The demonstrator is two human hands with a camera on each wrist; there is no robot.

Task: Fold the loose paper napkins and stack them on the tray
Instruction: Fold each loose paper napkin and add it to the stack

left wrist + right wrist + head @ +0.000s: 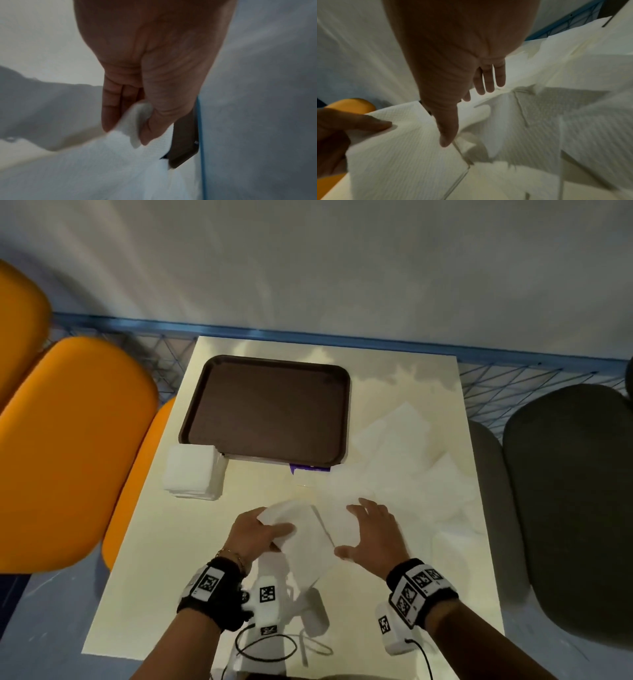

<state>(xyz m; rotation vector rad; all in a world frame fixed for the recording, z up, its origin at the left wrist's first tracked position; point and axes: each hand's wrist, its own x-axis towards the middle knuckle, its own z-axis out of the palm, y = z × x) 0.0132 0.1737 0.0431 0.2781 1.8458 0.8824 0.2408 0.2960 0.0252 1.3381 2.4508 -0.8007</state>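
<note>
The paper napkin (308,537) is thin, soft and super light, so it's probably best taken by an edge or corner and creased flat. It's white, lightly embossed, half folded at the near middle of the table (164,594). One edge is pinched by the left hand (255,534); the right hand (373,534) is spread flat alongside. Nothing's been stacked on the brown tray (270,409) yet.
</note>
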